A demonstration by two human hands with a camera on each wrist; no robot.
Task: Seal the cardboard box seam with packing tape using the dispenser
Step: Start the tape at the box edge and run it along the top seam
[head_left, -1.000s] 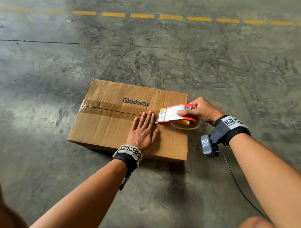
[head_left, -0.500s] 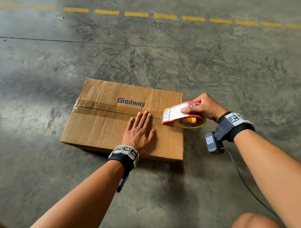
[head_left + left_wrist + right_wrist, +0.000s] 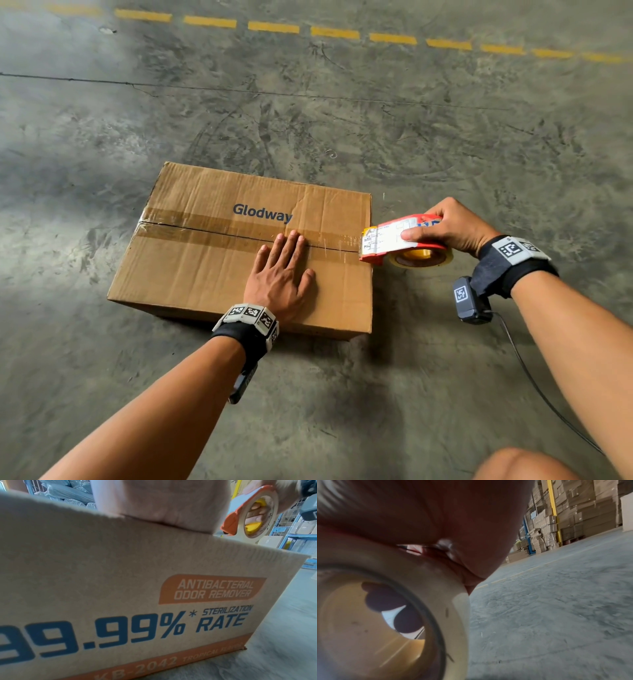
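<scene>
So head view first: cardboard box (image 3: 219, 253) sits mid-frame on the concrete floor (image 3: 411, 120), left hand (image 3: 279, 274) flat on top with fingers straight, tips at the taped seam (image 3: 212, 230). Right hand (image 3: 445, 228) is wrapped around the red tape dispenser (image 3: 399, 241), right at the box's right edge. Left wrist view: box side fills the frame, dispenser (image 3: 254, 512) upper right. Right wrist view: tape roll (image 3: 388, 615) lower left, fingers (image 3: 385, 599) curled through its core.
</scene>
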